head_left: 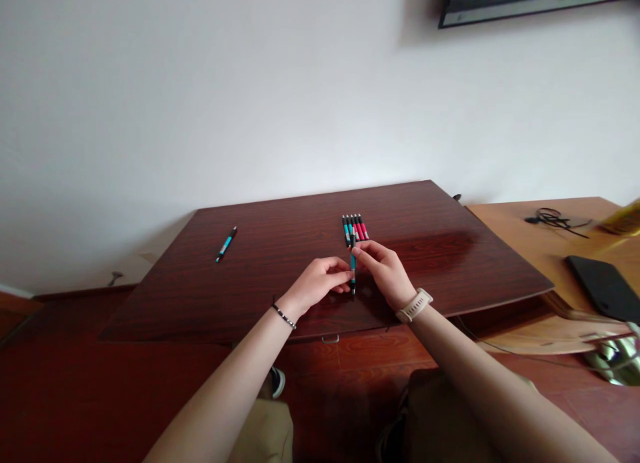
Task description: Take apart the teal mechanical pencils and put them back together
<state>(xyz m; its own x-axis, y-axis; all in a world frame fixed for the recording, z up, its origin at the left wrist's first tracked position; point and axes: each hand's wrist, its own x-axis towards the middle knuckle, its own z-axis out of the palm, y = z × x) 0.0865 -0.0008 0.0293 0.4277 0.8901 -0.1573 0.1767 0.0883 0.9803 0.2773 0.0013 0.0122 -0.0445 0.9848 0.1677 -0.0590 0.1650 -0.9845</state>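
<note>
Teal pen (353,266) sits mid-frame, pinched between your left hand (320,283) and right hand (383,269), fingertips closed on its barrel from both sides. Just above lies a row of pens (355,227), side by side. One stray pen (226,243) rests left of centre on the dark table (450,263).

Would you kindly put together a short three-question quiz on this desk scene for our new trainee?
1. True or false: both hands grip the teal pen.
2. Where does the lone teal pen lie? A) the left part of the dark desk B) the light table C) the floor
3. Fill in: the row of pens lies just ___ the held pen, on its far side.

Key: 1 true: left hand and right hand both pinch it. 2 A. 3 beyond.
</note>
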